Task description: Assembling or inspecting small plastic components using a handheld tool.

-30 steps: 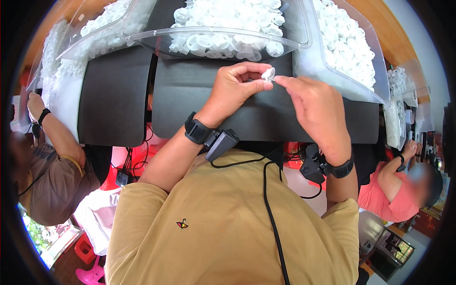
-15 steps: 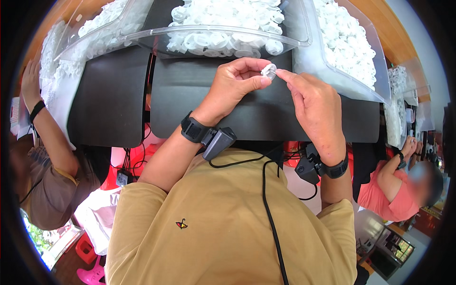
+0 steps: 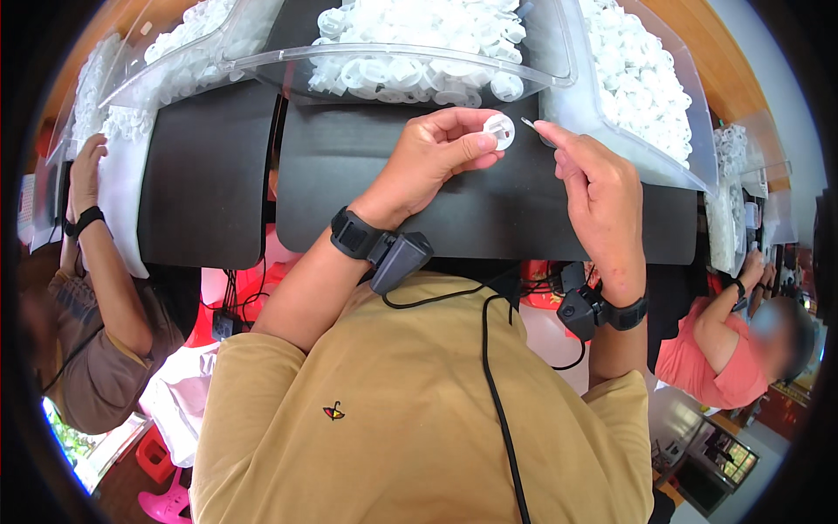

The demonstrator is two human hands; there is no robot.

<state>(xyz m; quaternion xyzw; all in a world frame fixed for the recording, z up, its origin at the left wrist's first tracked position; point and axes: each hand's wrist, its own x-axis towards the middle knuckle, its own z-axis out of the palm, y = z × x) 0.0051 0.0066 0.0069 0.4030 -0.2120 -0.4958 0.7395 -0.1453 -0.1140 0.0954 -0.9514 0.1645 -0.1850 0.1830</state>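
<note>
Between thumb and fingers, my left hand (image 3: 432, 153) pinches a small round white plastic part (image 3: 500, 131) with a slot in its face, above the dark table (image 3: 384, 157). Just to its right is my right hand (image 3: 601, 196), its index finger stretched toward the part and the other fingers curled. A small thin pale piece (image 3: 528, 123) sticks out at the right fingertips, apart from the white part; its kind is too small to make out.
A clear bin (image 3: 559, 70) heaped with white plastic parts (image 3: 419, 44) stands ahead, with another full bin (image 3: 703, 131) at right and one (image 3: 218, 65) at left. Co-workers sit left (image 3: 105, 349) and right (image 3: 720, 349). A black cable (image 3: 493, 375) hangs down my front.
My right hand has drawn back to the right, away from the white part, with a thin piece at its fingertips. The part in my left hand has turned, showing its round face.
</note>
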